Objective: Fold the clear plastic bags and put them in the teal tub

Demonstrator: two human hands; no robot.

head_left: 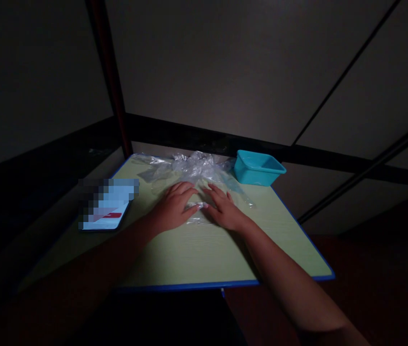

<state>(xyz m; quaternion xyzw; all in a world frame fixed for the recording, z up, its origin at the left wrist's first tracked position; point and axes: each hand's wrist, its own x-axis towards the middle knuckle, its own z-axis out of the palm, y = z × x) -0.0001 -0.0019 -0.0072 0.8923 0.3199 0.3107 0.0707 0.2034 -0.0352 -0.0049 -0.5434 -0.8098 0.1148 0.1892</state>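
Observation:
Clear crumpled plastic [198, 166] lies across the far half of the table, and a smaller flat piece of plastic [199, 220] shows between my hands. My left hand [175, 206] rests palm down on the left part of the plastic, fingers spread. On the right, my right hand [225, 209] also lies palm down with its fingers apart. The two thumb tips nearly meet over the flat piece. Whether the two plastic parts are joined is hidden by the hands.
A turquoise basket [257, 169] stands at the table's far right corner. A phone with a lit screen [108, 206] lies at the left edge. The pale green table [196, 259] has a blue rim, and walls rise behind it.

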